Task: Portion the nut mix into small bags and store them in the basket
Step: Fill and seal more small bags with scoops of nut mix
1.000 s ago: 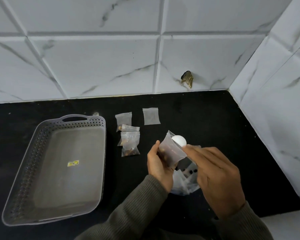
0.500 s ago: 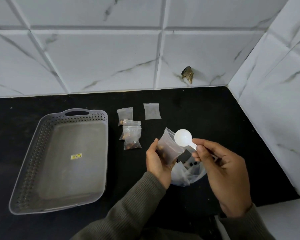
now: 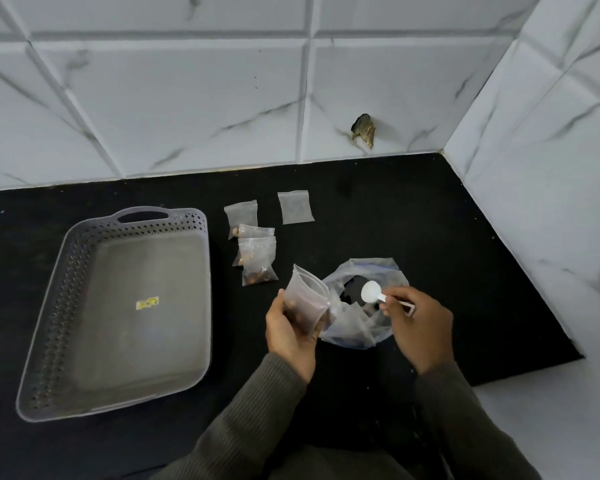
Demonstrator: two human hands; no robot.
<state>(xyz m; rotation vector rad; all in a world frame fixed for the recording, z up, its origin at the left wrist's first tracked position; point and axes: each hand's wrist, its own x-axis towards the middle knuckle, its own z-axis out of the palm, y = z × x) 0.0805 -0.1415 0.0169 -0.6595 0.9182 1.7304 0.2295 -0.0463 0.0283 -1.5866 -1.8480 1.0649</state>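
My left hand [image 3: 291, 332] grips a small clear bag [image 3: 307, 299], held upright with its mouth open and some nuts inside. My right hand [image 3: 418, 323] pinches the handle of a white plastic scoop [image 3: 371, 292], whose bowl hangs over the open mouth of the large clear nut-mix bag [image 3: 364, 329] on the black counter. Three small bags holding nuts [image 3: 257, 252] lie overlapped just left of the big bag. One flat small bag [image 3: 295, 207] lies farther back. The grey perforated basket [image 3: 59, 306] stands at the left with nothing in it but a yellow sticker.
White marble-look tiled walls close off the back and right sides of the black counter [image 3: 447, 237]. A broken hole [image 3: 362, 129] shows in the back wall. A pale surface [image 3: 551, 427] begins at the counter's front right edge.
My right hand has drawn the scoop away from the small bag's mouth and lowered it over the large bag. The view has tilted, so the basket and bags sit lower in frame.
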